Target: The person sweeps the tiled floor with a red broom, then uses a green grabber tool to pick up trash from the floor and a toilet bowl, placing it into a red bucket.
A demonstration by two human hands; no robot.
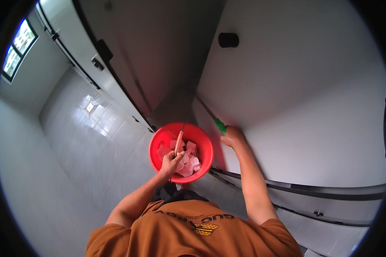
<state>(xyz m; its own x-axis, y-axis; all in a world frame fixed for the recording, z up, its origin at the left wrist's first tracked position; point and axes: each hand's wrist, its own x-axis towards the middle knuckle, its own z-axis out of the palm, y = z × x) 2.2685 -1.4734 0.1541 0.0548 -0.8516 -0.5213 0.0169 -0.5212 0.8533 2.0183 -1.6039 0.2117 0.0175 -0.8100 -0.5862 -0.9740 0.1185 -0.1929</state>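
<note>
Daylight from window (19, 47), glare on floor tiles (90, 107); dark fisheye rim — edges bent

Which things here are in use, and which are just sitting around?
In use: left hand grips a stick-like handle over the red bucket of crumpled paper; right hand holds a green-handled pole.
Around: grey partition, window, tiled floor.

This looks like a public washroom. The floor (94, 141) has shiny pale tiles and the walls are plain white. Tall grey stall walls (128, 55) stand in a row, with small metal locks and feet. A little window (19, 45) sits high up. A red bucket (201, 141) full of used paper is here too.
</note>
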